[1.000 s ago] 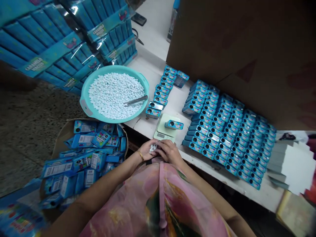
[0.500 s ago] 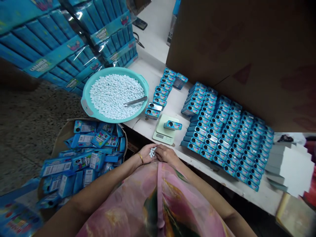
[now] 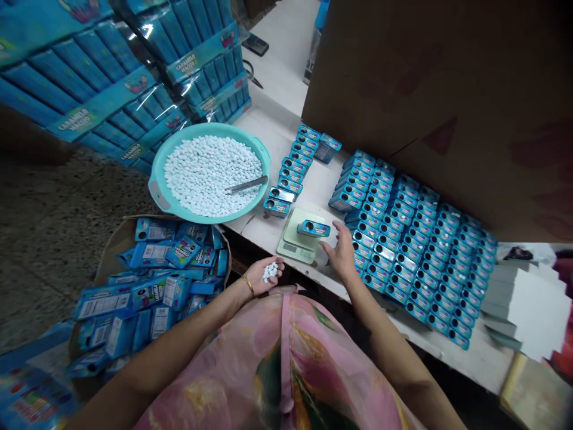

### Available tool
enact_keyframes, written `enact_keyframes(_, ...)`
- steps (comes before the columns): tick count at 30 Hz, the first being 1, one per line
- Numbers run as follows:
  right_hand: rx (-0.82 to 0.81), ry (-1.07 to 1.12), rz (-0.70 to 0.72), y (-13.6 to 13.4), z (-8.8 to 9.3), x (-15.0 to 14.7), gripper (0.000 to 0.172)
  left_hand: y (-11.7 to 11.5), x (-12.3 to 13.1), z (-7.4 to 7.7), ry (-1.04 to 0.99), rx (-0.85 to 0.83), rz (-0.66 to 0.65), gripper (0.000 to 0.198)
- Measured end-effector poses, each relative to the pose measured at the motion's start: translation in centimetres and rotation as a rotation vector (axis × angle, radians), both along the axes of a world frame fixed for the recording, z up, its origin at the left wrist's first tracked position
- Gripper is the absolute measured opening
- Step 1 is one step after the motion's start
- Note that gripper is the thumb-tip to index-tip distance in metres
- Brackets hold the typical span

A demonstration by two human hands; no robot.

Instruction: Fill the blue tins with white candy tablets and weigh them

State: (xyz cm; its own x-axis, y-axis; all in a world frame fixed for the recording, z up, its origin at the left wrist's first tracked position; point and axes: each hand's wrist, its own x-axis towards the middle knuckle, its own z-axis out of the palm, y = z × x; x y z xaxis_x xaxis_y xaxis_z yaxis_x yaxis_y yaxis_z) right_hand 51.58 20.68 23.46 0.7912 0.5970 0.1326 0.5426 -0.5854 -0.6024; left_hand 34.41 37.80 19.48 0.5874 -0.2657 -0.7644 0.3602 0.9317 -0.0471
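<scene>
The person's left hand (image 3: 264,276), wearing a gold bangle (image 3: 248,285), is turned palm up over the table edge with its fingers (image 3: 276,261) loosely curled, cupping a small heap of pale blue candies (image 3: 270,272), not clenched around them. The candies are small, smooth ovals, lying loose in the hollow of the palm and matching the much larger mound in a teal plastic basin (image 3: 210,128), where a metal scoop (image 3: 246,185) rests on top. The right hand (image 3: 341,252) is open and grasps nothing, its fingers (image 3: 335,228) spread, their tips just beside a small blue tin (image 3: 314,229) lying on a pale green kitchen scale (image 3: 290,252). The tin has a dark round opening on its upper face, and the scale stands near the table's front edge, between the hands and the basin. To the right of the scale, rows of matching blue tins (image 3: 403,257) stand tightly packed, and two open tins (image 3: 276,206) lie just beside the basin. A cardboard box of flat blue cartons (image 3: 152,263) sits on the floor at the left, below shrink-wrapped stacks of blue packs (image 3: 102,89), and a floral pink garment (image 3: 286,352) fills the bottom of the view
</scene>
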Motion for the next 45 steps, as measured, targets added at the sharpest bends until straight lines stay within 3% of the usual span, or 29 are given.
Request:
enact_keyframes(3, -0.047, 0.026, 0.172, 0.6, -1.1, 1.7, 0.047, 0.6, -0.4, -0.1, -0.033, 0.095, 0.026, 0.011)
enact_keyframes(6, -0.107, -0.012, 0.249, 1.9, -1.1, 3.1, 0.037, 1.4, -0.7, 0.0, -0.024, 0.181, 0.063, 0.013)
enact_keyframes(9, -0.149, -0.095, 0.206, 3.7, -0.1, 6.4, 0.036, 2.4, -1.0, 0.2, -0.004, 0.213, 0.117, 0.012)
enact_keyframes(13, -0.222, -0.203, 0.059, 7.8, 0.8, 13.4, 0.038, 3.1, -1.7, 0.3, 0.050, 0.276, 0.197, 0.014)
enact_keyframes(18, -0.326, -0.175, -0.060, 14.0, -0.9, 20.8, 0.040, 2.6, -2.7, 0.2, 0.104, 0.322, 0.284, 0.018)
enact_keyframes(20, -0.326, -0.152, -0.075, 14.9, -1.8, 22.2, 0.041, 2.4, -2.9, 0.1, 0.114, 0.329, 0.299, 0.020)
enact_keyframes(22, -0.272, -0.174, -0.055, 13.9, -2.2, 22.7, 0.043, 2.2, -3.0, 0.1, 0.122, 0.332, 0.300, 0.020)
enact_keyframes(26, -0.212, -0.293, 0.001, 7.2, -1.1, 20.9, 0.035, 2.5, -2.8, -0.2, 0.121, 0.327, 0.255, 0.018)
enact_keyframes(29, -0.393, -0.368, 0.080, 2.4, 0.0, 17.9, 0.027, 2.7, -2.2, -0.4, 0.120, 0.315, 0.207, 0.017)
enact_keyframes(31, -0.551, -0.388, 0.156, 1.0, 0.2, 16.1, 0.023, 2.8, -1.5, -0.3, 0.117, 0.311, 0.172, 0.017)
enact_keyframes(35, -0.690, -0.426, 0.201, 1.3, 0.2, 13.9, 0.021, 2.7, 0.0, 0.5, 0.050, 0.300, 0.140, 0.017)
enact_keyframes(39, -0.639, -0.469, 0.245, 1.5, 1.9, 10.9, 0.024, 2.7, -0.1, 1.2, 0.033, 0.294, 0.141, 0.015)
enact_keyframes(42, -0.583, -0.465, 0.372, 1.9, 3.4, 7.0, 0.027, 2.5, -0.8, 1.2, 0.069, 0.286, 0.135, 0.013)
enact_keyframes(45, -0.567, -0.417, 0.512, 3.1, 3.6, 3.4, 0.024, 2.2, -1.0, 1.6, 0.077, 0.293, 0.150, 0.012)
